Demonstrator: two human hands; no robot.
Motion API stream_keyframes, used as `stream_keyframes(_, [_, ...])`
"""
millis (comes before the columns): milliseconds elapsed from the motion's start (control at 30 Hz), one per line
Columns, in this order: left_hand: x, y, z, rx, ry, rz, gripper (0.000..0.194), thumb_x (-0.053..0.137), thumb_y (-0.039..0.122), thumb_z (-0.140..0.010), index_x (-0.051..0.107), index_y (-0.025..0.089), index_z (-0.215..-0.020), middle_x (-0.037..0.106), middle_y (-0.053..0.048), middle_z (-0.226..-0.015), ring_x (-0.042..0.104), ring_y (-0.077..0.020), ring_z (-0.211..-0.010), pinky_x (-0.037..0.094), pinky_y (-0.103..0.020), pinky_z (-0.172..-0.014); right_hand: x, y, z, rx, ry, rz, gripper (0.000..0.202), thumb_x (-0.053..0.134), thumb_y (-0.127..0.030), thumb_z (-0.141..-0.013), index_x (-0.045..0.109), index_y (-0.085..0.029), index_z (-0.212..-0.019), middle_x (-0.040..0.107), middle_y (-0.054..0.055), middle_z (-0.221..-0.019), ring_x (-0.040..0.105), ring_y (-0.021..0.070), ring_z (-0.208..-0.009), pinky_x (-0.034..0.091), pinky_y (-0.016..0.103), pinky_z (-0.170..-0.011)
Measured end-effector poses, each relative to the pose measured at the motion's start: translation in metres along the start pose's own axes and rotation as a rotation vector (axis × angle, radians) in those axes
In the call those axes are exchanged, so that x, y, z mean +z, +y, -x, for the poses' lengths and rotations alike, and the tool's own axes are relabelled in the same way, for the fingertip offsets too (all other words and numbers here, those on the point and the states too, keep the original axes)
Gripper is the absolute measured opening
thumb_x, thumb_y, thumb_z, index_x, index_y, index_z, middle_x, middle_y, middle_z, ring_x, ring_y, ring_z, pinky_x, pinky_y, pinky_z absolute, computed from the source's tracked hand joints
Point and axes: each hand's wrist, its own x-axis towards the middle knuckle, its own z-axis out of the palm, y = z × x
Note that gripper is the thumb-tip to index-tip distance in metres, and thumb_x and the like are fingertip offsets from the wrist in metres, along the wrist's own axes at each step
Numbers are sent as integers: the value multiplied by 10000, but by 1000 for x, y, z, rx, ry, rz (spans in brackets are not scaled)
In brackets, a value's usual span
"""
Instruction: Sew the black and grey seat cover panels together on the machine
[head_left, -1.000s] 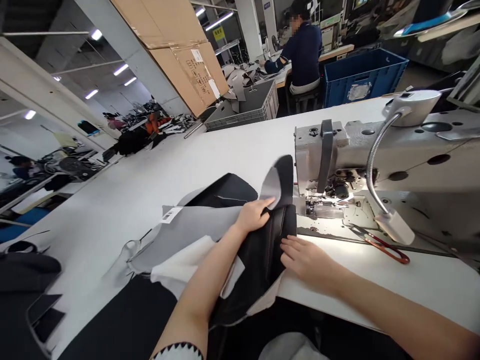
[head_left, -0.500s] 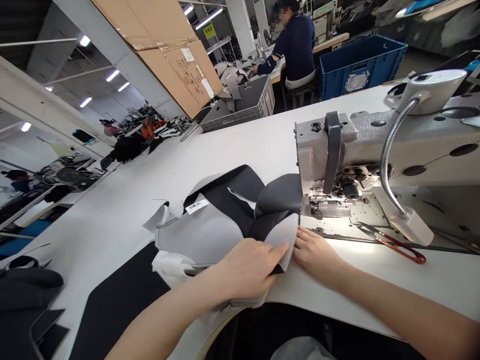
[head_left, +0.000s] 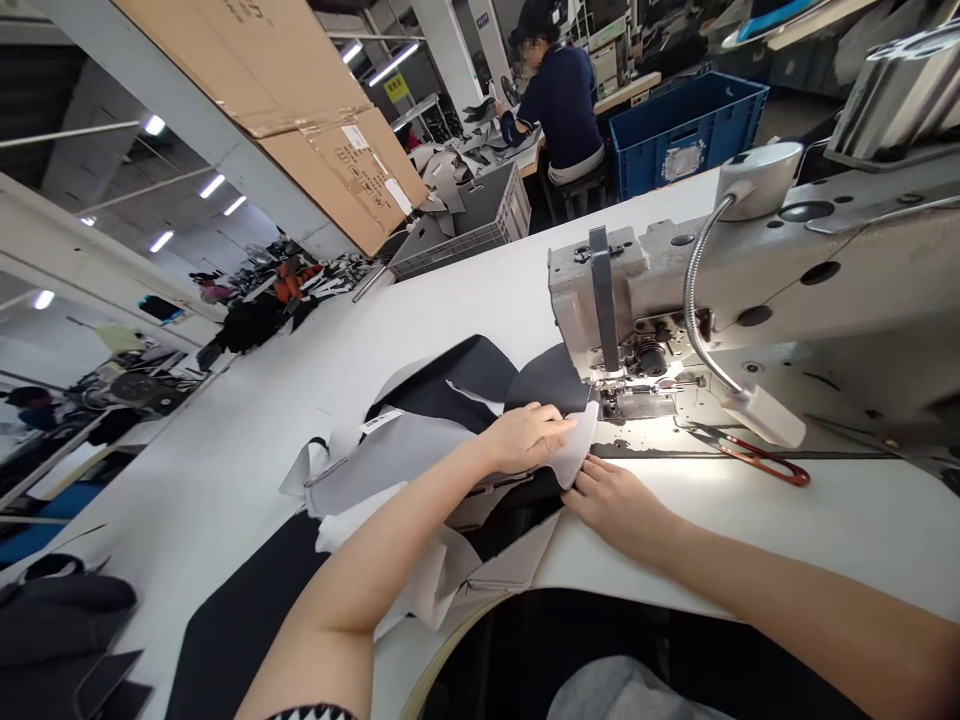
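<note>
A black and grey fabric piece lies bunched on the white table, its right end at the needle area of the sewing machine. My left hand rests on the fabric, fingers bent around the light grey flap near the needle; whether they pinch it is hard to tell. Just below and right of it, my right hand lies with its fingers stretched along the flap's lower edge. The machine's lamp lights the metal plate beside the fabric.
Red-handled scissors lie right of the needle. Dark fabric spreads at lower left, with more black pieces beyond. A grey crate, cardboard boxes and a blue bin stand behind. A person sits at the back.
My left hand has moved up towards the needle, onto the flap. The fabric's right end has shifted up beside the needle, and its lower layers have spread out. The whole view has shifted slightly.
</note>
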Motion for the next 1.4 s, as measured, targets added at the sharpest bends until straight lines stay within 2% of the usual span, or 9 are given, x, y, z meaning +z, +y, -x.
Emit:
stream_keyframes(233, [30,22,-30,-201,191,-309,437,324,395,-998,459,310,-1405,604,-71,-930,563,-238,-892,454,-327,-726,-4,5,8,3,21,16,188,503,-25,-792,615,-173,-756,665,78,-814,636,220,-835,516,342,-854])
stream_keyframes(367, [40,35,-29,-297,281,-324,494,379,377,-978,425,171,-1425,588,-126,-1167,530,-270,-1056,444,-388,-883,-2,10,13,1,41,31,172,507,-41,-808,634,-156,-793,679,94,-873,637,251,-946,516,353,-882])
stream_keyframes(467, [44,39,-21,-295,255,-306,492,367,292,-975,404,85,-1420,411,-133,-1459,373,-306,-1306,360,-408,-1045,-2,10,14,-11,48,40,164,514,-51,-813,646,-146,-831,688,107,-933,626,263,-1022,508,358,-918])
stream_keyframes(567, [47,39,-19,-274,224,-284,495,329,244,-972,381,74,-1434,284,-86,-1554,223,-344,-1403,298,-435,-1106,-2,11,14,-23,19,40,155,521,-62,-812,649,-147,-830,690,115,-944,623,268,-1045,507,367,-933])
stream_keyframes(667, [47,40,-28,-300,281,-240,488,326,259,-970,397,110,-1429,308,-66,-1545,325,-323,-1343,333,-439,-1082,-5,16,18,-55,-26,24,159,525,-62,-802,659,-128,-857,685,139,-972,611,276,-1076,514,365,-928])
stream_keyframes(833, [42,50,-52,-356,365,-178,461,375,275,-953,464,116,-1377,533,-125,-1338,524,-284,-1057,463,-412,-889,-16,31,35,-67,-46,-35,231,488,-31,-807,664,-118,-929,669,140,-1035,574,271,-1134,518,364,-923])
stream_keyframes(1033, [44,53,-56,-303,412,13,399,380,212,-943,519,142,-1310,521,-75,-1399,464,-267,-1205,427,-426,-994,-30,18,42,32,-53,-303,153,497,-173,-883,636,-147,-941,664,88,-973,586,246,-1024,453,436,-1008])
stream_keyframes(1233, [50,52,-58,-275,460,0,390,387,198,-940,535,99,-1286,513,-108,-1405,430,-285,-1286,369,-452,-1089,-27,5,41,33,-65,-282,139,524,-145,-845,631,-142,-934,649,80,-905,585,247,-942,408,460,-1030])
stream_keyframes(1400, [43,53,-61,-278,388,-51,415,370,168,-935,529,88,-1310,518,-121,-1398,275,-328,-1409,307,-494,-1141,-26,-1,43,53,-11,-235,153,495,-101,-825,623,-127,-905,630,89,-841,596,230,-884,401,414,-1033])
